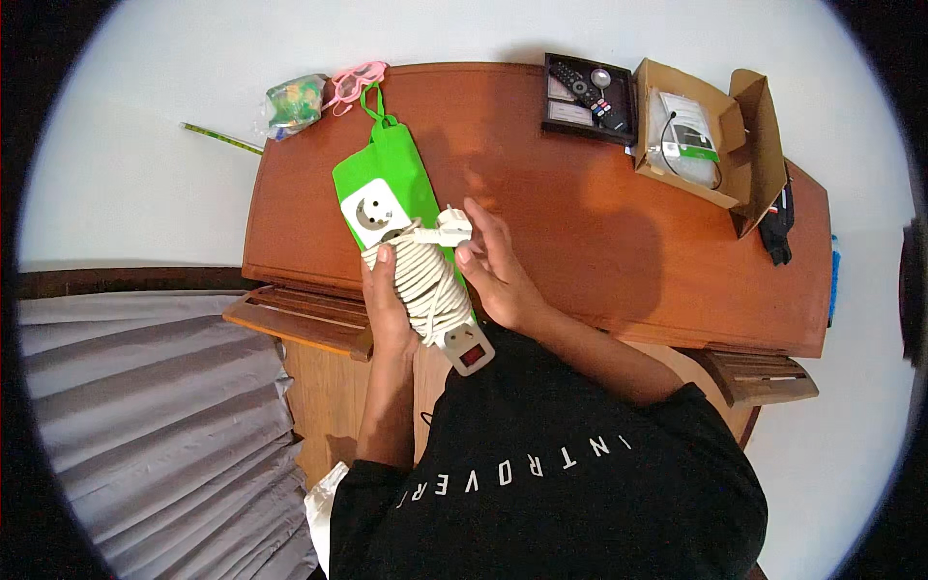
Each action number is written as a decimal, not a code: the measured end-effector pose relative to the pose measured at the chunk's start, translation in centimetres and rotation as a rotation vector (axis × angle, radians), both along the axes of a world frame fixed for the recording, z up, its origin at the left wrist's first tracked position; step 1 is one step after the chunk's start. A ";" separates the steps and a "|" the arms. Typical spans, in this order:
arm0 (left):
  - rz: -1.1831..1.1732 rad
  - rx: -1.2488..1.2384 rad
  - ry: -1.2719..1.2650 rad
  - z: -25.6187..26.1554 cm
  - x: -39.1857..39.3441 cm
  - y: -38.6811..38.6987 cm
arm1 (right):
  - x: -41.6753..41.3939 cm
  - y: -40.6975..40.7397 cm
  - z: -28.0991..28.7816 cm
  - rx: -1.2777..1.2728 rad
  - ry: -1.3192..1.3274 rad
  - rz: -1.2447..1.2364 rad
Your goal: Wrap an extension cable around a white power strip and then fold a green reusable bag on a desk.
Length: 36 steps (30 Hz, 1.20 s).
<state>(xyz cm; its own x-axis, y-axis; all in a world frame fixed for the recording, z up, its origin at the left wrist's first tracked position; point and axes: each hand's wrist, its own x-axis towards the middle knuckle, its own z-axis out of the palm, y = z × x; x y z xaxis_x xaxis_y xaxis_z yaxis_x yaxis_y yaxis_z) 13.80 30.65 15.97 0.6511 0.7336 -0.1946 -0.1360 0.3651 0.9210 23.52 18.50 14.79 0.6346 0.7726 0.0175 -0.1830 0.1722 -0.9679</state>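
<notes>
My left hand [390, 308] grips a white power strip [371, 210] by its side, the thumb lying over the wound cord. The strip is tilted, with one socket showing at its far end and a red switch [473, 354] at its near end. Its white cable [433, 286] is wrapped many times around the middle. The cable's white plug [452, 228] sticks out to the right. Beside that plug is my right hand [502, 272], fingers apart and slightly blurred; whether a fingertip touches the plug cannot be made out. A bright green fabric pouch [395, 156] lies beneath the strip on the wooden table.
At the table's [536, 188] back left are pink glasses [355, 81] and a clear bag of green items [296, 105]. A black tray [554, 129] holds a remote control [587, 94]. Right of it stands a cardboard box [681, 177] with packaged contents. Wooden chair backs [304, 319] touch the near edge.
</notes>
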 end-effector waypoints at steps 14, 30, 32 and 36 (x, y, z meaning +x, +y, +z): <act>0.159 -0.259 0.091 -2.0 2.8 -4.0 | 1.8 -4.6 -2.7 -0.424 -0.470 0.237; 0.267 -0.726 -0.091 -6.5 6.5 1.5 | 8.9 -10.0 -3.0 -0.920 -0.160 0.294; 0.224 -0.739 -0.130 -6.7 8.8 3.0 | 9.0 -9.8 -3.9 -0.921 -0.081 0.276; 0.117 -0.666 -0.214 -8.2 13.9 6.9 | 8.9 -8.0 -4.9 -0.903 -0.057 0.250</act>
